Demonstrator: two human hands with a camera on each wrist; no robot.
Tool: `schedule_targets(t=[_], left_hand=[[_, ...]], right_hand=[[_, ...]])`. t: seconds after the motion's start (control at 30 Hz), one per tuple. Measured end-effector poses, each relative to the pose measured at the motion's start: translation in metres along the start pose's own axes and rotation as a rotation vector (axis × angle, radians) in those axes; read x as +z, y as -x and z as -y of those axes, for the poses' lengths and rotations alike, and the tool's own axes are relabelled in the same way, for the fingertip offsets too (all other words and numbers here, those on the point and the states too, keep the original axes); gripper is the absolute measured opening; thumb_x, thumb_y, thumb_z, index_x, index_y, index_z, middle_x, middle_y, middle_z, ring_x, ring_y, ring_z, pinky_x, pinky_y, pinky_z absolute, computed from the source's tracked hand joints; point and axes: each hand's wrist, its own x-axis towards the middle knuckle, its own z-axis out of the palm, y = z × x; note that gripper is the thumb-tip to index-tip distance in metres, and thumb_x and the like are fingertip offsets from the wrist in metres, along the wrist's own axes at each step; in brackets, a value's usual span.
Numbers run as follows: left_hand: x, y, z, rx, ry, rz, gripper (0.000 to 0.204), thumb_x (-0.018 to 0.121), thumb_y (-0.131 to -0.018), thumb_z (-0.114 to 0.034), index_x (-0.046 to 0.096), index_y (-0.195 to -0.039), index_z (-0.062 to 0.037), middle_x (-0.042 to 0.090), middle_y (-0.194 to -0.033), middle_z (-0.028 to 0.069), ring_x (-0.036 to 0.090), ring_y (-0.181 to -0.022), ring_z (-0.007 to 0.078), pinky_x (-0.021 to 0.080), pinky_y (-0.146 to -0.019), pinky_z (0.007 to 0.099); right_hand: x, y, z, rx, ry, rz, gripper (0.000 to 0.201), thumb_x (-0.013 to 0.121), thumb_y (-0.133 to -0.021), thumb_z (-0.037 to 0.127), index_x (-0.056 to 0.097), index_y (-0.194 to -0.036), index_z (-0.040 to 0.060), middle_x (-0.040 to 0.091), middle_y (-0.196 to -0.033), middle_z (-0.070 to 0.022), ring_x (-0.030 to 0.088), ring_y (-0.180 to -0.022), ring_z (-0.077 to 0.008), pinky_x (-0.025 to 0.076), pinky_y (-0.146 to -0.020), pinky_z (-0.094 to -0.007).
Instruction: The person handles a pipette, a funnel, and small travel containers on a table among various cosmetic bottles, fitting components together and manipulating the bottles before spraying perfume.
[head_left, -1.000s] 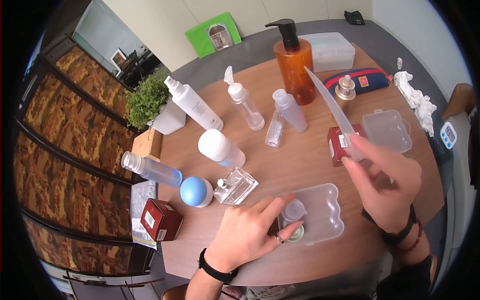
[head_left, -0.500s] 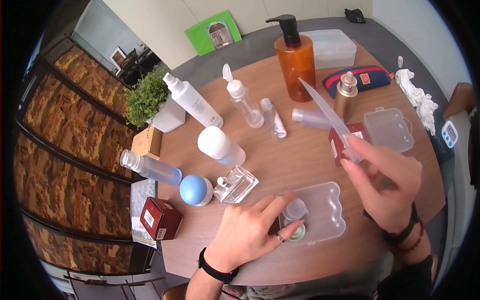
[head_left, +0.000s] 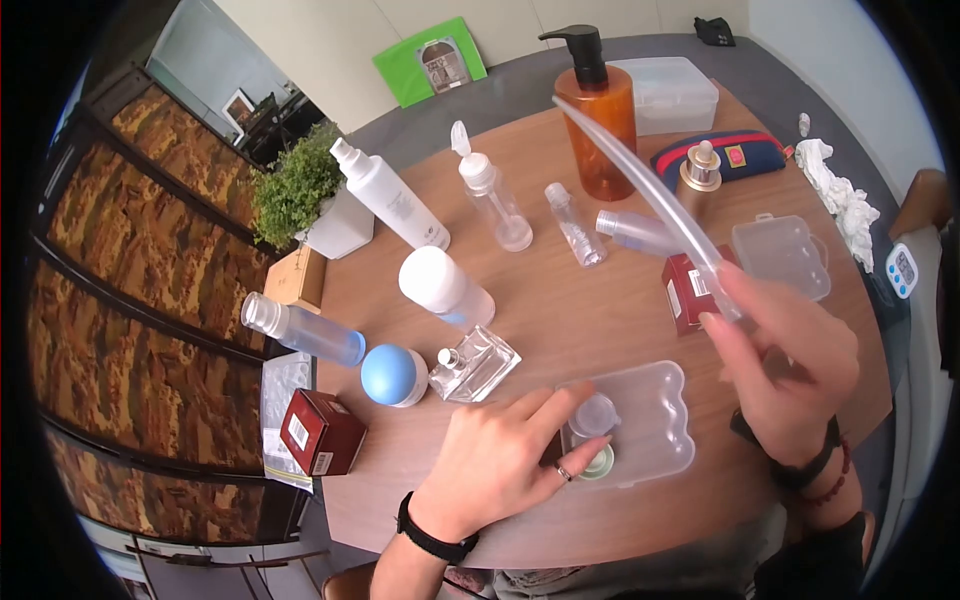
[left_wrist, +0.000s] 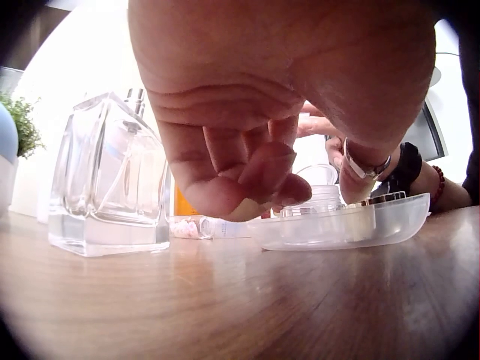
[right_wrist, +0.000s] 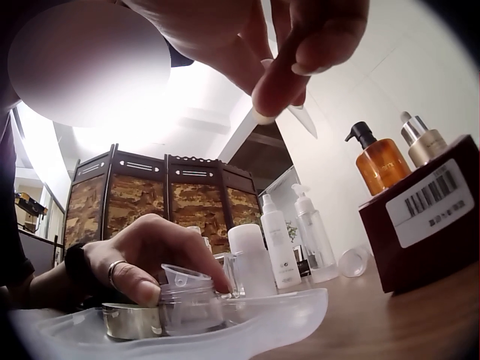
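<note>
My right hand (head_left: 795, 345) pinches a long, translucent, tapered plastic piece (head_left: 650, 180) between thumb and fingers, its pointed end raised toward the amber pump bottle (head_left: 605, 130). The piece's exact kind is unclear. My left hand (head_left: 495, 455) is low over a clear plastic case (head_left: 650, 425), holding a small clear jar (right_wrist: 191, 307) between thumb and fingers. Beside the jar in the case is a small round pot with a pale green rim (head_left: 598, 461); the ringed thumb reaches over it. A clear glass perfume bottle (left_wrist: 109, 180) stands left of the left hand.
A lilac bottle (head_left: 640, 232) lies beside a dark red box (head_left: 690, 290); a small clear bottle (head_left: 577, 228) is nearby. White and blue bottles, a blue-capped jar (head_left: 393, 376), a pouch (head_left: 745, 160) and another clear case (head_left: 780, 255) surround the hands.
The lilac bottle toppled to the right between the first two frames, and the small clear bottle shifted. The tapered piece's tip has swung up and left. My left hand has stayed put.
</note>
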Motion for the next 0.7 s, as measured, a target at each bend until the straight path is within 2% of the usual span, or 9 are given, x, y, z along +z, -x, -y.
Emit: schedule_targets(t=[0.13,0.27,0.37,0.43,0.47,0.53,0.63,0.7], left_hand=[[-0.002,-0.001,-0.001,-0.002,0.005,0.002,0.041,0.083,-0.081,-0.030,0.071,-0.113,-0.0083,0.062,-0.065,0.0026,0.062,-0.052,0.0175,0.048,-0.050,0.0311],[-0.002,0.000,-0.001,0.007,-0.008,0.007,0.040,0.083,-0.082,-0.030,0.071,-0.113,-0.0083,0.062,-0.065,0.0027,0.062,-0.052,0.0178,0.049,-0.050,0.0313],[-0.003,-0.001,-0.001,-0.008,0.003,0.012,0.040,0.082,-0.082,-0.031,0.071,-0.113,-0.0086,0.062,-0.065,0.0030,0.062,-0.053,0.0180,0.049,-0.050,0.0313],[-0.001,0.000,0.001,0.001,0.001,0.009,0.040,0.082,-0.083,-0.032,0.071,-0.113,-0.0090,0.062,-0.065,0.0031,0.062,-0.052,0.0185,0.049,-0.050,0.0311],[0.000,0.002,0.000,-0.004,0.003,0.012,0.040,0.082,-0.083,-0.032,0.071,-0.113,-0.0090,0.062,-0.065,0.0031,0.062,-0.052,0.0185,0.049,-0.050,0.0311],[-0.003,0.000,-0.002,-0.004,-0.008,0.006,0.039,0.082,-0.082,-0.032,0.071,-0.113,-0.0096,0.062,-0.065,0.0030,0.062,-0.052,0.0187,0.049,-0.050,0.0312],[0.000,0.001,0.001,0.012,-0.008,-0.003,0.039,0.082,-0.083,-0.032,0.071,-0.113,-0.0097,0.062,-0.066,0.0029,0.062,-0.053,0.0187,0.049,-0.050,0.0314],[-0.002,0.001,-0.003,-0.001,-0.015,0.008,0.039,0.082,-0.082,-0.032,0.071,-0.113,-0.0096,0.063,-0.066,0.0029,0.063,-0.053,0.0186,0.049,-0.050,0.0315]], right_hand=[[-0.001,0.000,-0.002,-0.070,-0.039,-0.016,0.037,0.076,-0.074,-0.016,0.073,-0.109,-0.0059,0.073,-0.093,-0.0175,0.070,-0.070,-0.0184,0.053,-0.059,-0.0250],[-0.002,-0.001,0.000,-0.083,-0.025,-0.003,0.035,0.076,-0.074,-0.015,0.073,-0.108,-0.0059,0.074,-0.093,-0.0177,0.072,-0.073,-0.0210,0.055,-0.061,-0.0265],[-0.003,-0.003,-0.001,-0.127,-0.010,0.071,0.034,0.077,-0.075,-0.012,0.073,-0.108,-0.0047,0.073,-0.091,-0.0155,0.071,-0.069,-0.0205,0.054,-0.058,-0.0273],[-0.004,0.001,-0.003,0.154,0.001,0.352,0.034,0.077,-0.076,-0.009,0.074,-0.108,-0.0020,0.073,-0.087,-0.0120,0.068,-0.063,-0.0185,0.051,-0.055,-0.0269],[-0.001,0.004,-0.003,0.157,-0.002,0.357,0.034,0.077,-0.076,-0.009,0.074,-0.108,-0.0020,0.073,-0.087,-0.0120,0.068,-0.063,-0.0185,0.051,-0.055,-0.0269],[0.004,0.002,-0.003,-0.019,0.022,0.151,0.035,0.079,-0.075,-0.006,0.075,-0.109,0.0008,0.072,-0.082,-0.0096,0.065,-0.058,-0.0171,0.048,-0.052,-0.0271],[0.006,0.001,-0.005,-0.008,0.010,0.042,0.034,0.080,-0.076,-0.004,0.075,-0.109,0.0014,0.071,-0.079,-0.0087,0.064,-0.057,-0.0180,0.048,-0.051,-0.0270],[0.005,0.001,-0.004,-0.027,0.015,0.097,0.034,0.080,-0.075,-0.004,0.075,-0.109,0.0011,0.071,-0.079,-0.0092,0.065,-0.057,-0.0180,0.048,-0.051,-0.0269]])
